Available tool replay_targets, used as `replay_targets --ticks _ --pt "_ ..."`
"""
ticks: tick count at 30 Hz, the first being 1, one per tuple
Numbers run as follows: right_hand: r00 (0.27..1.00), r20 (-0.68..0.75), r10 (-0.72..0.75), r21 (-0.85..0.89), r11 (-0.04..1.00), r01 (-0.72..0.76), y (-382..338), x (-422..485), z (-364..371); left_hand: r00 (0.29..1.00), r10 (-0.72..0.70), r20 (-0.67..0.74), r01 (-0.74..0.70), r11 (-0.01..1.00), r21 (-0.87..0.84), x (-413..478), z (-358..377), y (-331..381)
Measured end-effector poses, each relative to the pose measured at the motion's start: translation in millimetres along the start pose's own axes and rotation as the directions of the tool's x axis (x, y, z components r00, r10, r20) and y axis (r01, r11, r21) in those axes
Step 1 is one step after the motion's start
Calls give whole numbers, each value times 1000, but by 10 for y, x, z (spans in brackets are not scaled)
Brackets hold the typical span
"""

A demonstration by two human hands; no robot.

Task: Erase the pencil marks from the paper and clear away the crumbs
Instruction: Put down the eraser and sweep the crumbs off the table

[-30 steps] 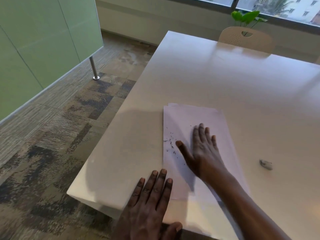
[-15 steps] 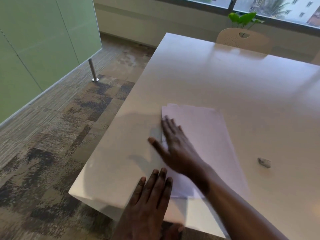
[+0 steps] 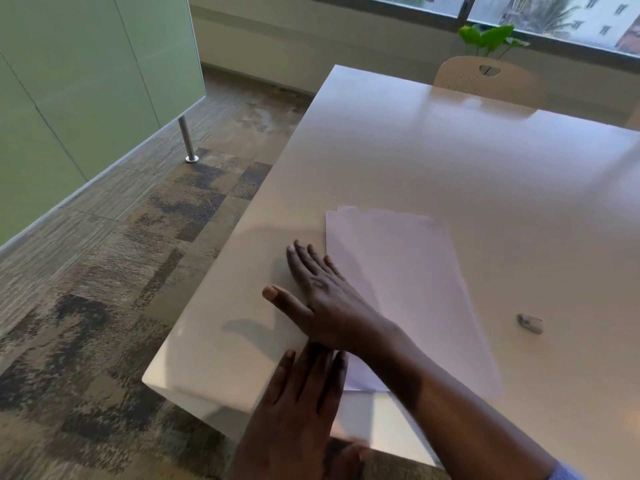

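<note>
A white sheet of paper (image 3: 401,271) lies near the front left corner of the white table (image 3: 450,161). My right hand (image 3: 322,299) is flat and open, fingers together and thumb out, resting on the bare table just past the paper's left edge. My left hand (image 3: 301,403) lies flat with its fingers on the table at the paper's near left corner, holding nothing. No crumbs show on the paper. A small grey-white eraser (image 3: 530,323) sits on the table to the right of the paper.
The table's left edge (image 3: 221,282) is close to my right hand, with patterned carpet (image 3: 104,289) below. A beige chair (image 3: 488,79) and a green plant (image 3: 490,38) stand at the far side. A green glass partition (image 3: 86,81) runs along the left.
My right hand has swept leftward across the paper and off its left edge onto the table. The crumbs seen on the paper a second ago are gone. My left hand has stayed put.
</note>
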State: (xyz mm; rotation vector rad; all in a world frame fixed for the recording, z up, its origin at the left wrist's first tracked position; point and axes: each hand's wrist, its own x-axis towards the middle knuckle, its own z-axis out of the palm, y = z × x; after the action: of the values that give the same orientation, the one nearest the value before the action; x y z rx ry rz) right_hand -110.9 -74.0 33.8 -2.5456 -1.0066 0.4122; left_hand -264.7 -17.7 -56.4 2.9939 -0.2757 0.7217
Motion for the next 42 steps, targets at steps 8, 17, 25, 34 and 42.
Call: replay_targets --ticks 8,17,25,34,42 --pt "900 3 437 -166 887 -430 303 -945 -30 998 -20 62 25 997 -72 -3 -51 -7" --pt "985 26 172 69 982 -174 3 -529 125 997 -6 78 11 998 -57 -36 -45 3" --pt "936 -9 352 -98 931 -352 210 -636 98 992 -11 127 17 999 -46 -7 -22 -12" --pt "962 -80 262 -8 965 -263 152 -641 38 994 -21 103 30 996 -85 -4 -71 -12" --pt "994 7 110 33 993 -110 32 -490 124 996 -20 86 27 996 -82 -5 -49 -1"
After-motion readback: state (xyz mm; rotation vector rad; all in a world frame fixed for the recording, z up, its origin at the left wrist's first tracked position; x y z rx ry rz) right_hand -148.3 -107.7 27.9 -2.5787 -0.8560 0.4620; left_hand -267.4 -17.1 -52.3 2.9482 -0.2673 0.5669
